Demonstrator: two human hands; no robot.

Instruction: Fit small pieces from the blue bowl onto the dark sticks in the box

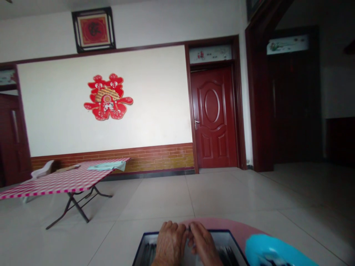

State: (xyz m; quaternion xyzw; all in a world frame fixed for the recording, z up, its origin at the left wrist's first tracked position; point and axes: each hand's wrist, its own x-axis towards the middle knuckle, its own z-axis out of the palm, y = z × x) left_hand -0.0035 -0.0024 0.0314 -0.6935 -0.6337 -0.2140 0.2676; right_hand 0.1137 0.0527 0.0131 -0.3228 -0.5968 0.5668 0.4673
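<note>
My left hand [171, 242] and my right hand [203, 242] meet above a white box with a dark blue rim [231, 240]. The fingers of both are bent and pressed together at a small dark piece [189, 228], too little of which shows to name it. Inside the box, slim dark pieces [149, 253] lie left of my left hand, and more dark slim pieces [227, 255] lie right of my right hand. Between the wrists the pale bottom of the box shows. My hands hide the middle of its far rim.
The box rests on a pink rounded surface [244, 229]. Close on the right is a bright blue container or bag [273, 245] with dark bits in it. A folding table with a checked cloth [63, 180] stands left, a light green cloth [107, 166] on it. A red door [215, 118] is across the tiled floor.
</note>
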